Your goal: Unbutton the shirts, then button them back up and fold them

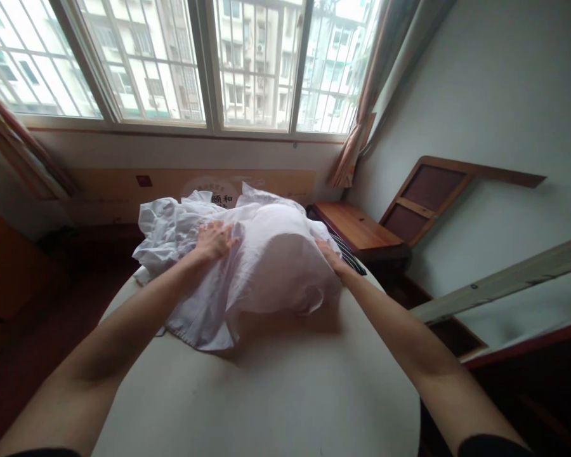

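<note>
A white garment (276, 266), apparently a shirt, lies rumpled over the far half of a round, pale table (266, 393). Its middle bulges upward, and the near hem hangs slightly above the tabletop, casting a shadow. On the bunched fabric to the left rests my left hand (214, 238), palm down with the fingers spread. My right hand (330, 255) is at the garment's right edge, touching it. Cloth partly covers those fingers, so their grip is hidden. Dark striped fabric (347, 254) shows from under the garment at the right.
Barred windows (252, 70) span the wall ahead, with a curtain (354, 152) at their right. A wooden chair (361, 228) stands beyond the table's right side. Nearer on the right runs a pale, worn rail (504, 279). Orange-brown furniture (9, 266) is at the left.
</note>
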Motion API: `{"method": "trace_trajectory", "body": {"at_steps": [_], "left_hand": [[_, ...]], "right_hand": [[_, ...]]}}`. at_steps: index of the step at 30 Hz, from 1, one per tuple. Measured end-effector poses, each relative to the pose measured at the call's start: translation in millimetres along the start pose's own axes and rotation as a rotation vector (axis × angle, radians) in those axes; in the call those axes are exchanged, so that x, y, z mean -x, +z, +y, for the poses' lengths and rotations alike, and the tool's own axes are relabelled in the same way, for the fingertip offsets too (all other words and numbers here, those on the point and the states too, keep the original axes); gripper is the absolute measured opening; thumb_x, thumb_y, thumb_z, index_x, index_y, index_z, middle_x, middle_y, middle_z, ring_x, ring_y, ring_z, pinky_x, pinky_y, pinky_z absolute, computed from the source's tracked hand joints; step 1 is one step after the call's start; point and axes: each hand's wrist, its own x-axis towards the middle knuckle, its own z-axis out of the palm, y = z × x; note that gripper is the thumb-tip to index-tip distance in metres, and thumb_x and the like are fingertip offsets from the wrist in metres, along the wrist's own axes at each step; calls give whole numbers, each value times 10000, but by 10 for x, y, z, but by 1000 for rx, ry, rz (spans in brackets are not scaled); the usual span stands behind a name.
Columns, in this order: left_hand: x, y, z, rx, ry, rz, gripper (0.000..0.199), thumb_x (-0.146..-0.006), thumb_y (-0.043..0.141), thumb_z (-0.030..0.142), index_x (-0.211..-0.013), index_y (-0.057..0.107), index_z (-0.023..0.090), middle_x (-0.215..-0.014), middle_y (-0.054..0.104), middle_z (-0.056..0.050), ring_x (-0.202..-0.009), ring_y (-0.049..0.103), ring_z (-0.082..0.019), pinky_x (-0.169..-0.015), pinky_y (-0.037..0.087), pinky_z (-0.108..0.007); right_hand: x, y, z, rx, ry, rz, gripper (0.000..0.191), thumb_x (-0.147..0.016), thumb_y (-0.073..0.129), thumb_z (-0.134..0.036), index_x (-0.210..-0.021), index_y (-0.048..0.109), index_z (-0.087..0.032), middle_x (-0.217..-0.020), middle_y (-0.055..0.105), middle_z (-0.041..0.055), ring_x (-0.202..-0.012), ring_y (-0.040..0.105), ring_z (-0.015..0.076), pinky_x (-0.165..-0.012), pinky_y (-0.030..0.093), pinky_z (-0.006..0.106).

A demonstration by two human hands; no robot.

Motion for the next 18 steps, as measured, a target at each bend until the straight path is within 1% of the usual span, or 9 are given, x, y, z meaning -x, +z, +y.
{"method": "trace_trajectory", "body": {"at_steps": [1, 3, 6, 8, 9, 11, 13, 15, 18], "left_hand": [[180, 112, 16, -4, 53, 4, 501, -821, 581, 383, -1275, 518, 181, -1348, 465, -160, -1287, 336, -361, -1049, 214, -567], [613, 269, 64, -15, 211, 114, 517, -849, 520, 411, -1313, 481, 186, -1415, 390, -160, -1338, 256, -359, -1072, 139, -582], [1297, 358, 145, 59, 449, 155, 529, -854, 472, 494, -1291, 498, 197, -1368, 448, -141, -1316, 308, -318, -1088, 171, -520], [1665, 368, 170, 95, 615, 91, 612, -792, 522, 578, -1276, 511, 202, -1318, 490, -142, -1266, 367, -320, -1070, 220, -499], [1800, 369, 167, 103, 645, 66, 630, -775, 544, 578, -1277, 508, 198, -1297, 504, -144, -1236, 395, -319, -1049, 258, -485], [1964, 379, 134, 94, 599, 31, 588, -782, 578, 487, -1285, 495, 192, -1281, 511, -144, -1192, 429, -309, -1005, 319, -457], [2006, 401, 82, 64, 462, 10, 522, -786, 580, 321, -1281, 491, 182, -1286, 504, -143, -1167, 445, -298, -973, 356, -438], [1973, 425, 32, 46, 344, -36, 510, -762, 536, 165, -1270, 496, 168, -1246, 533, -136, -1107, 488, -271, -937, 393, -413], [1863, 400, -27, 71, 297, -113, 495, -733, 420, 30, -1192, 560, 152, -1015, 638, -97, -917, 568, -213, -818, 452, -335]], "right_hand": [[154, 64, 9, 21, 16, 42, 459, -869, 425, -347, -1267, 493, -128, -1316, 503, 144, -1260, 404, 250, -1038, 316, 402], [507, 123, -17, 49, -12, 197, 489, -890, 379, -405, -1302, 452, -152, -1375, 435, 140, -1305, 340, 264, -1051, 284, 443], [1113, 120, -138, 37, -138, 371, 526, -903, 332, -473, -1319, 417, -163, -1361, 420, 158, -1279, 360, 287, -1032, 294, 480], [1475, 120, -233, 86, -290, 231, 567, -847, 450, -525, -1304, 438, -191, -1309, 463, 157, -1229, 409, 304, -1003, 329, 471], [1611, 130, -272, 127, -326, 148, 592, -816, 515, -519, -1311, 435, -205, -1315, 461, 152, -1218, 416, 312, -991, 341, 469], [1760, 171, -318, 209, -269, 96, 635, -781, 597, -438, -1340, 406, -206, -1341, 438, 157, -1215, 411, 330, -969, 354, 479], [1756, 225, -315, 249, -123, 130, 571, -795, 572, -300, -1331, 421, -173, -1287, 482, 166, -1170, 447, 327, -940, 376, 477], [1661, 248, -284, 206, -42, 87, 388, -812, 481, -187, -1192, 547, -151, -1105, 587, 137, -1038, 533, 281, -889, 418, 427], [1492, 117, -257, 57, -34, 60, 255, -813, 397, -134, -869, 644, -170, -879, 620, 76, -862, 579, 212, -814, 449, 346]]}}
